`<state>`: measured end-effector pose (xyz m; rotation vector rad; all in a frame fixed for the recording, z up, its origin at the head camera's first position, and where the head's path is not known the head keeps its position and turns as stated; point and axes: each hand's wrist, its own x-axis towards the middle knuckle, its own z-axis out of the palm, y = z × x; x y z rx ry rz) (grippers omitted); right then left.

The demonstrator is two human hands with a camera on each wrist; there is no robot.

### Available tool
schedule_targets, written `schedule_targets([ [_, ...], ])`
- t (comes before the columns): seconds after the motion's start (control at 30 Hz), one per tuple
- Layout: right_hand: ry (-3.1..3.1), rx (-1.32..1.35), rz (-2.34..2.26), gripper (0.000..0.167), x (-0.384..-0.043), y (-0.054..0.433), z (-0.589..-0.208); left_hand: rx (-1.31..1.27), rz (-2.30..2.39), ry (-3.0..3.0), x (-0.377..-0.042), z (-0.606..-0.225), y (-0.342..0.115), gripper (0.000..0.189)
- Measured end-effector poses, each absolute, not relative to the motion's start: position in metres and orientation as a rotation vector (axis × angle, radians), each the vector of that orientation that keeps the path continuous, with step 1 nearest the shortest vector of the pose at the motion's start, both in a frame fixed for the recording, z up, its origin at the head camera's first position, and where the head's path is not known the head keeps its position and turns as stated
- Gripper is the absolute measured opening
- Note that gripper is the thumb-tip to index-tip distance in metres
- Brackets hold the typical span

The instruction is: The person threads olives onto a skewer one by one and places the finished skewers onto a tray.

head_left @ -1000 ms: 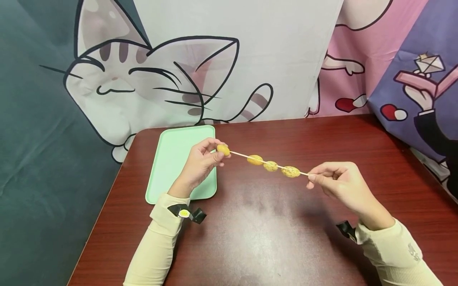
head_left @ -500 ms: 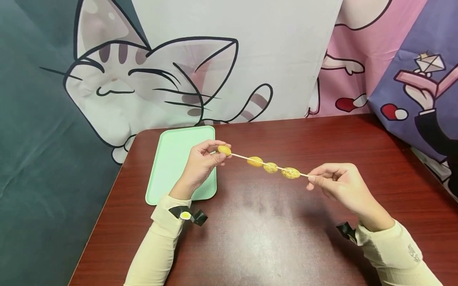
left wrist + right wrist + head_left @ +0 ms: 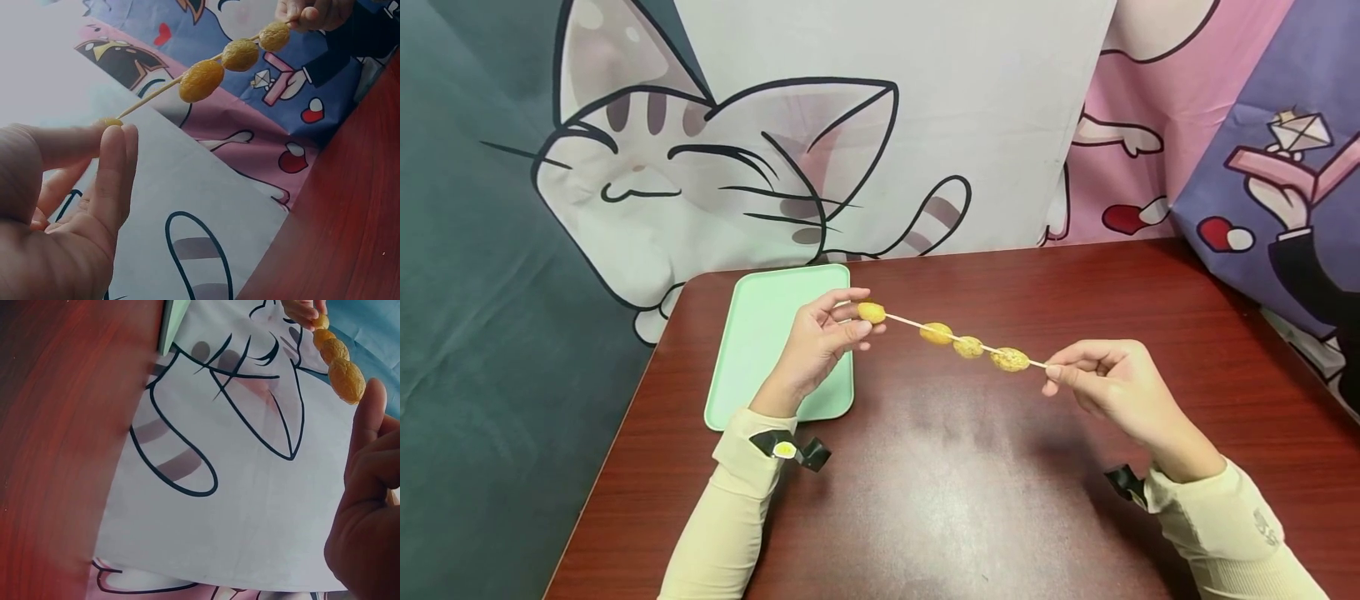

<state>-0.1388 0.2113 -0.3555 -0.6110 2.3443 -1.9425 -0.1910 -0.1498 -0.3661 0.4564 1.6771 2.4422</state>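
My right hand [image 3: 1108,387] pinches the right end of a thin wooden skewer [image 3: 902,320] between thumb and fingers. Three wrinkled yellow oval pieces, like small potatoes, are threaded along it: a speckled one [image 3: 1010,359] nearest that hand, a smaller middle one [image 3: 967,347] and a smoother one [image 3: 937,333]. Another yellow oval piece [image 3: 872,312] is pinched at the skewer's left end by my left hand [image 3: 820,346]. In the left wrist view, its fingertips mostly hide that piece [image 3: 111,122]. A stretch of bare skewer separates it from the other three. The skewer slopes down to the right, held above the table.
A pale green tray [image 3: 760,350] lies on the left of the reddish-brown wooden table [image 3: 955,500], partly behind my left hand. Cartoon-printed cloth [image 3: 1000,125] hangs along the table's back edge and right side.
Both hands dip slightly, then rise again with the skewer. The left fingers spread a little, so more of the end piece shows. The tray has not moved.
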Motion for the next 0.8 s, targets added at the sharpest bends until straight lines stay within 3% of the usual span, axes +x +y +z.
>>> schedule_targets([
  [0.23,2.34,-0.599,-1.937,0.009,-0.1392,0.2115,-0.3553,0.408,2.411,1.764,-0.1908,-0.3689,-0.1481,0.029],
  [0.8,2.343,-0.59,-1.944,0.009,-0.1348,0.2125,-0.3518,0.459,2.449,1.889,-0.1888,-0.3672,-0.144,0.023],
])
